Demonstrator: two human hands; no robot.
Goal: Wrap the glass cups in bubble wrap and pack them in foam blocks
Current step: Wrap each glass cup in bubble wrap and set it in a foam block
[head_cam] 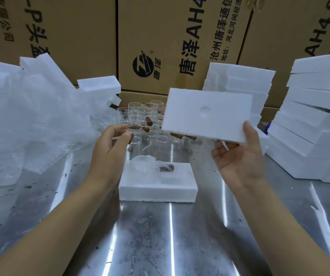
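A white foam block [158, 183] lies on the metal table in the middle, with a bubble-wrapped glass cup [143, 162] set into its left recess and a brown handle showing beside it. My right hand [239, 154] grips a second foam block [207, 114] by its near edge and holds it in the air, above and to the right of the first. My left hand [110, 145] hovers left of the lying block, fingers loosely curled, holding nothing. Behind them stands a cluster of bare glass cups [146, 120] with brown handles.
A heap of bubble wrap [32, 124] covers the table's left side, with foam pieces [98, 84] behind it. Stacks of foam blocks [311, 124] stand at the right and another stack [239, 80] at the back. Cardboard boxes [160, 36] wall off the rear.
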